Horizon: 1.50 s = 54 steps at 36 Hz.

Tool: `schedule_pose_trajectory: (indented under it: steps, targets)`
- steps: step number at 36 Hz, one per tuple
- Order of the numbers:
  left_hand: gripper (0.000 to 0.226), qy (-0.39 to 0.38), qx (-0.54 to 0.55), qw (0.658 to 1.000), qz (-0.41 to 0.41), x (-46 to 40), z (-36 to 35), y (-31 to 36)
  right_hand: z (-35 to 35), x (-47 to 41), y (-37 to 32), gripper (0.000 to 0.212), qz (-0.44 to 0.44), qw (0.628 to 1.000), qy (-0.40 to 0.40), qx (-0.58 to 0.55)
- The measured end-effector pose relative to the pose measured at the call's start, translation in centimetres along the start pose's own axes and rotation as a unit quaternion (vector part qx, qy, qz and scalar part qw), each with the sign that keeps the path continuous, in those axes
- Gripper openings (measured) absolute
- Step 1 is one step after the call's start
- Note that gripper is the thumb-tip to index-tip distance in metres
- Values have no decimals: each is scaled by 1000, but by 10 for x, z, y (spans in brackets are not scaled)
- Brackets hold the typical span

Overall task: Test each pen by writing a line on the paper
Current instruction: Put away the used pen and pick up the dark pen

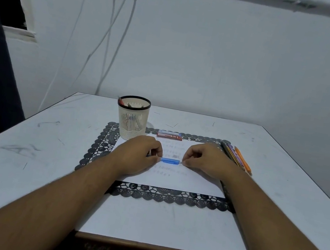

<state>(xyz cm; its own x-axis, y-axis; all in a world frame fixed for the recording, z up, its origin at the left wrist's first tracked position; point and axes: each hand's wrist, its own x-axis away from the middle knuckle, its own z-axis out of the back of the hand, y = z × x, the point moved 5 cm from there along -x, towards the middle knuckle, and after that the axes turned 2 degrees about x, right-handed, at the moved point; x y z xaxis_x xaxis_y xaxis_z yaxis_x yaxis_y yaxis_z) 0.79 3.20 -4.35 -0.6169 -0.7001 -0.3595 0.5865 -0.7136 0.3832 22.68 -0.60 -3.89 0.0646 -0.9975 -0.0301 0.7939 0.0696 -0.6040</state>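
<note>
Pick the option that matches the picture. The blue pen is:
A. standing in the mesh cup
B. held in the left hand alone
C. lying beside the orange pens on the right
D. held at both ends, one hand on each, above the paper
D: the left hand and right hand each pinch one end of the blue pen, level over the paper.

Translucent blue plastic pen (170, 161), matt white paper (176, 181), scuffed tabletop (46, 148).

Both forearms reach forward and converge toward centre. I see the left hand (140, 153) knuckles-up, fingers curled, fingertips pinched together. The right hand (205, 161) mirrors it, also curled and pinching, facing the left hand, near but apart.
</note>
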Motion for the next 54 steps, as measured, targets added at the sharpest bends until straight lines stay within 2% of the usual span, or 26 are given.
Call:
schedule_pose_trajectory:
  steps: [14, 22, 28, 38, 45, 49, 54]
  targets:
    - [2, -6, 2, 1000, 1, -1, -2, 1, 2, 1, 0, 3, 2, 1000, -15, 7]
    - [4, -13, 10, 1000, 9, 2, 1, 1, 11, 3, 8, 9, -1, 1000, 12, 4]
    - [4, -29, 41, 999, 8, 4, 1, 3, -1, -2, -1, 9, 10, 1000, 13, -4]
    - [2, -25, 30, 999, -8, 2, -3, 6, -11, -6, -9, 10, 32, 999, 15, -11]
    - [1, -14, 12, 1000, -10, 0, -5, 8, 5, -19, 4, 12, 12, 996, 74, -54]
    - [5, -15, 10, 1000, -9, -1, -6, 6, 13, -43, 5, 9, 10, 994, 111, -2]
    - [7, -17, 6, 1000, -2, -1, -6, 5, 11, -74, 1, 14, 12, 990, 108, 92]
